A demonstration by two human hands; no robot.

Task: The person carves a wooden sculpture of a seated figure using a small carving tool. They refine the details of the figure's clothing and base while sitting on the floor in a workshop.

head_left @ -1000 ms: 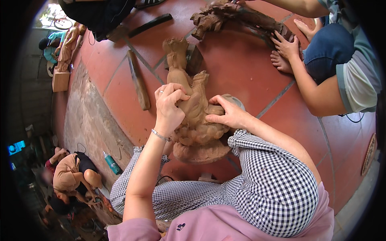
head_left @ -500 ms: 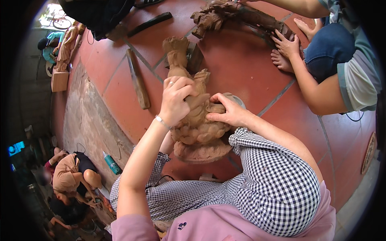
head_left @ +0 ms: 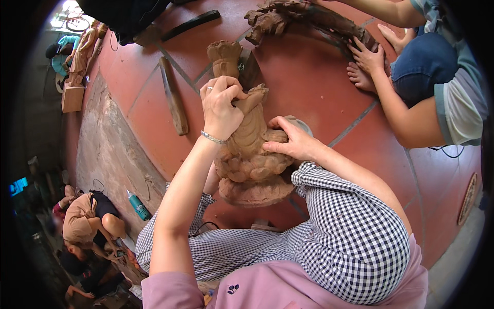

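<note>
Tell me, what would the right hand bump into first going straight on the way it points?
The brown carved figure: the right hand seems to be touching it, thumb and fingers at either side of its stubby projection, with the figure's body just beyond, leftward. Exact depth is unclear.

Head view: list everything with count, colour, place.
carved figure: one, brown, centre
darker carving: one, brown, top centre
wooden bar: one, brown, left of figure
dark bar: one, black, top left
bottle: one, teal, lower left
statue: one, brown, upper left
other people: several, mixed clothing, edges
tiled floor: one, red, centre
trousers: one, black-and-white, below
shirt: one, pink, bottom
left hand: one, ungloved, at figure
right hand: one, ungloved, on figure
</note>
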